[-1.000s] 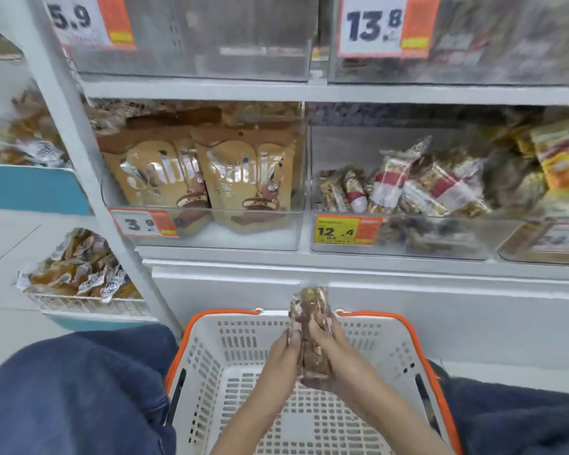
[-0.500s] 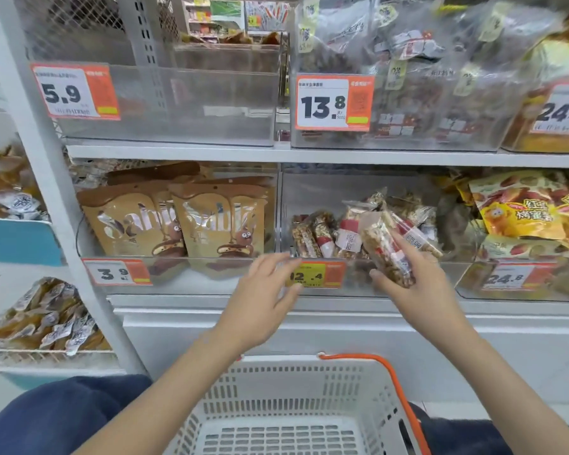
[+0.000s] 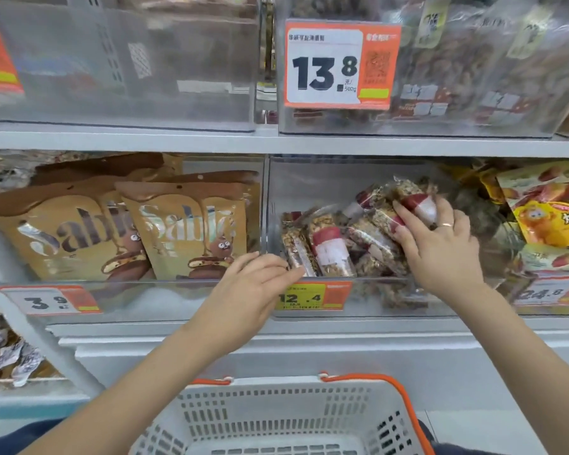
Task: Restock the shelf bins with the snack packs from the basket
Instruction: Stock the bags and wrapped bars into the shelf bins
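Note:
A clear shelf bin (image 3: 368,178) with a yellow 12.4 price tag holds several clear snack packs of nut bars with red and white labels. My right hand (image 3: 440,247) reaches inside the bin and its fingers grip one snack pack (image 3: 419,205) on top of the pile. My left hand (image 3: 253,284) hovers at the bin's front left corner, fingers straight and holding nothing. The white basket (image 3: 276,415) with an orange rim sits below; the part of its inside that I see holds no packs.
Brown Sablé pouches (image 3: 184,228) fill the bin to the left, tagged 3.9. Yellow snack bags (image 3: 552,208) fill the bin on the right. An upper shelf carries clear bins, one tagged 13.8 (image 3: 339,65). A low wire rack (image 3: 10,359) of wrapped snacks stands at the far left.
Both hands rose from the basket to the shelf. My right hand carried the snack pack into the 12.4 bin, and my left hand let go of it and reached the bin's front.

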Available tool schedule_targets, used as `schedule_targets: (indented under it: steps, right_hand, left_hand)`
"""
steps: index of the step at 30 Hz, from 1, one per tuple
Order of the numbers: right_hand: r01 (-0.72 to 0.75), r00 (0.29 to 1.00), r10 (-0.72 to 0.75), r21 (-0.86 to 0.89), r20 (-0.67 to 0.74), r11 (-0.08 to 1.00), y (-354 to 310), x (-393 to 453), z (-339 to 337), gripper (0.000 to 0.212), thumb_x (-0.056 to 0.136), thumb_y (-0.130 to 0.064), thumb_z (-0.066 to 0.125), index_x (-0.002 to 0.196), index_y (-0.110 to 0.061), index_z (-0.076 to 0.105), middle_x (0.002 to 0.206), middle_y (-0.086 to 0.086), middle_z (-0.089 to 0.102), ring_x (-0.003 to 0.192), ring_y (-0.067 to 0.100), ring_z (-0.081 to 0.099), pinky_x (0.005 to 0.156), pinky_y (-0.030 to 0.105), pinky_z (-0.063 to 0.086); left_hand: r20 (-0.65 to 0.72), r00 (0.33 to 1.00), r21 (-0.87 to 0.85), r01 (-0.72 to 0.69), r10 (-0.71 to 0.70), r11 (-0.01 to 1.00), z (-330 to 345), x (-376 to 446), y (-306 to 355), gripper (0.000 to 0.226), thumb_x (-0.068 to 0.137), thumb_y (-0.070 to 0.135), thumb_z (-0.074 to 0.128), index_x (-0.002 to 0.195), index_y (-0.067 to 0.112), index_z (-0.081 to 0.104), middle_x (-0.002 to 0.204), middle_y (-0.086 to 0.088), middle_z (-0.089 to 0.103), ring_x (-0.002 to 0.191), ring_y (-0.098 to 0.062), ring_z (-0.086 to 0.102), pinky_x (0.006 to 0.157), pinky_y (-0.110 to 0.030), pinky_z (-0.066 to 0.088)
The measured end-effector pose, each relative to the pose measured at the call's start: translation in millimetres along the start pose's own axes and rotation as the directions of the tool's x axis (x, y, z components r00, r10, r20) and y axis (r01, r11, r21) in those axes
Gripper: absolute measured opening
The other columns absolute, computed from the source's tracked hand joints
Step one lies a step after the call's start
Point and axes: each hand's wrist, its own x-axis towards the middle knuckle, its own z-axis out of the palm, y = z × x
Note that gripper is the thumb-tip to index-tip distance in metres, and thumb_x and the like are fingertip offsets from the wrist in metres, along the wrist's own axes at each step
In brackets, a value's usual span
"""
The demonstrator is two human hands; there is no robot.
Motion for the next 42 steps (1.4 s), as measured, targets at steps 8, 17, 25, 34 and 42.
schedule_targets:
  steps: [8, 17, 25, 34, 42]
  right_hand:
    - [0.191, 0.975, -0.194, 0.042, 0.111, 0.981, 4.5, 19.9, -3.1, 0.043, 0.096, -0.05, 0.019, 0.137, -0.064, 0.017, 0.16, -0.012, -0.001, 0.144, 0.028, 0.004, 0.109, 0.061, 0.016]
    - [0.255, 0.965, -0.248, -0.074, 0.083, 0.964, -6.6, 14.7, -20.6, 0.048, 0.098, -0.057, 0.012, 0.144, -0.048, 0.024, 0.158, 0.001, 0.02, 0.143, 0.02, 0.026, 0.113, 0.059, -0.009]
    - [0.335, 0.942, -0.333, -0.044, 0.045, 0.941, -4.6, 9.1, 0.8, 0.055, 0.092, -0.058, 0.024, 0.144, -0.041, 0.033, 0.157, 0.009, 0.023, 0.142, 0.026, 0.025, 0.102, 0.051, 0.028]
    - [0.355, 0.934, -0.354, -0.007, 0.053, 0.935, -2.2, 4.5, 1.1, 0.058, 0.093, -0.062, 0.015, 0.147, -0.042, 0.023, 0.159, 0.007, 0.015, 0.146, 0.024, 0.015, 0.11, 0.056, 0.017]
    - [0.39, 0.911, -0.399, 0.094, 0.106, 0.916, -63.9, 7.4, -10.9, 0.08, 0.075, -0.077, 0.045, 0.144, -0.052, 0.014, 0.16, -0.007, 0.012, 0.147, 0.031, -0.002, 0.112, 0.062, -0.003]
  left_hand:
    - [-0.007, 1.0, -0.038, 0.005, -0.005, 0.999, -6.4, 11.3, -2.6, 0.039, 0.079, 0.013, 0.057, 0.114, 0.022, 0.07, 0.084, 0.005, 0.07, 0.098, -0.009, 0.045, 0.092, -0.037, 0.033]
    - [0.01, 0.999, -0.1, 0.031, -0.03, 0.994, -9.1, 5.8, 0.9, 0.036, 0.086, 0.017, 0.053, 0.12, 0.02, 0.066, 0.095, 0.007, 0.067, 0.103, -0.008, 0.047, 0.095, -0.04, 0.04]
    - [-0.035, 0.998, -0.144, 0.039, -0.044, 0.989, -13.9, 6.1, -3.8, 0.028, 0.091, 0.021, 0.049, 0.112, 0.019, 0.068, 0.111, 0.012, 0.066, 0.114, -0.01, 0.051, 0.098, -0.033, 0.038]
    - [-0.028, 0.999, -0.044, 0.028, -0.029, 0.999, -8.9, 14.9, -3.8, 0.031, 0.095, 0.03, 0.043, 0.102, 0.023, 0.071, 0.102, 0.014, 0.068, 0.108, -0.009, 0.05, 0.107, -0.041, 0.024]
    - [-0.137, 0.988, -0.123, 0.061, -0.078, 0.991, -21.9, 29.7, 1.4, 0.027, 0.093, 0.025, 0.044, 0.103, 0.02, 0.069, 0.098, 0.013, 0.066, 0.102, -0.008, 0.054, 0.113, -0.037, 0.021]
